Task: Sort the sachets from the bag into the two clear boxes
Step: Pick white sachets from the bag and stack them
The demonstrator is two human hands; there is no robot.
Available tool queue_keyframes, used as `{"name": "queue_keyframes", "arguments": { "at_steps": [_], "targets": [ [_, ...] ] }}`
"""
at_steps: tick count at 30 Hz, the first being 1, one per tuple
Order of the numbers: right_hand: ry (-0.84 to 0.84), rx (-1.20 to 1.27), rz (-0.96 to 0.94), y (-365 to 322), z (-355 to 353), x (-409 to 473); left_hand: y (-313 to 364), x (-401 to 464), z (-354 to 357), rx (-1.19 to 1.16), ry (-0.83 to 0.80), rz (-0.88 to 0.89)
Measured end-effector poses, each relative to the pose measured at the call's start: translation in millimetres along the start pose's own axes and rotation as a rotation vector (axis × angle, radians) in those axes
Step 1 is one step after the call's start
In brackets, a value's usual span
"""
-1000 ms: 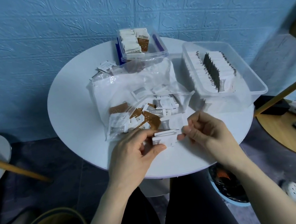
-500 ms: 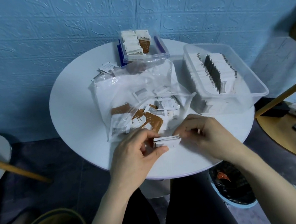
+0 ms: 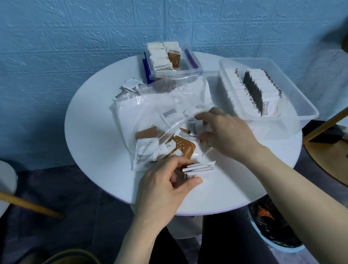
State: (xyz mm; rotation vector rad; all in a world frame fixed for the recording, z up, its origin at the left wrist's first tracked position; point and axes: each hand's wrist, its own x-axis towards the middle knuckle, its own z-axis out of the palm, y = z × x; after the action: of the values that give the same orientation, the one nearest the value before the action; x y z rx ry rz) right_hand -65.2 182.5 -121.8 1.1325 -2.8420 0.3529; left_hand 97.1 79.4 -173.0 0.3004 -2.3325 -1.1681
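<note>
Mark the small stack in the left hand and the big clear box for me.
small stack [image 3: 199,167], head view, on its white top edge.
big clear box [image 3: 307,109], head view, on its near right rim.

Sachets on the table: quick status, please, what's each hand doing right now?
Left hand pinching a small sachet stack. Right hand reaching into the bag, fingers on loose sachets. Both boxes part filled. Nothing in the way.

Printed in dark letters on a brown-and-white paper sachet [image 3: 174,56] upright in the small clear plastic box [image 3: 195,71]: "taikoo". Same word on a white sachet [image 3: 164,68] beside it. Other print too small.
</note>
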Motion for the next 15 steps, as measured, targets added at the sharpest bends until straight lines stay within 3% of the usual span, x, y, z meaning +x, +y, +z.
{"name": "queue_keyframes", "arguments": {
  "at_steps": [5, 15],
  "targets": [
    [-0.013, 0.018, 0.017, -0.5, 3.2, -0.5, 0.0, 0.5, -1.1, -0.029, -0.005, 0.034],
    [0.014, 0.098, 0.06, -5.0, -2.0, -2.3, -4.6, 1.7, -1.5, -0.193, -0.062, -0.063]
  ]
}}
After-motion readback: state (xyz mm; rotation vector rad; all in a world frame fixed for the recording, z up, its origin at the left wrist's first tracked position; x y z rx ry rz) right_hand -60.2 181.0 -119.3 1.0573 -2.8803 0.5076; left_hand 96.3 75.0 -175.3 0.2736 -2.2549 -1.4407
